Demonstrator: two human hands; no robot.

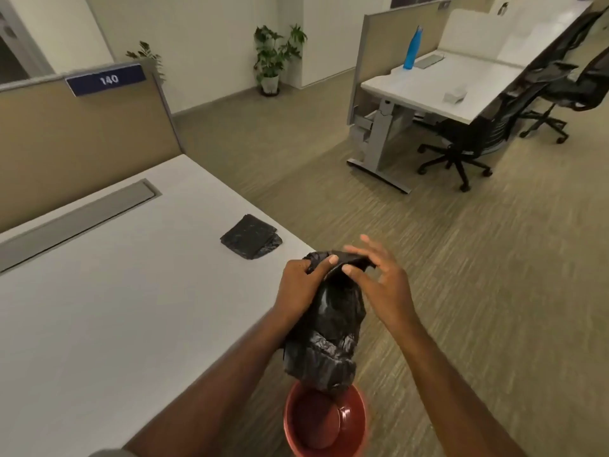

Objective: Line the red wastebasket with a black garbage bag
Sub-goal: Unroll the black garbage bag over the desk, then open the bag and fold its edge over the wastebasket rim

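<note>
A black garbage bag (326,328) hangs crumpled between my hands, its lower end just above the red wastebasket (324,423) on the floor by the desk corner. My left hand (301,285) grips the bag's top edge on the left. My right hand (379,275) pinches the same top edge with thumb and forefinger, the other fingers spread. The wastebasket is bare inside, and the bag hides part of its far rim.
A folded stack of black bags (251,237) lies on the white desk (115,291) near its right edge. A beige partition (82,143) backs the desk. Across the carpeted aisle stand another desk (445,90) with a blue bottle (412,47), office chairs (471,140) and potted plants (273,57).
</note>
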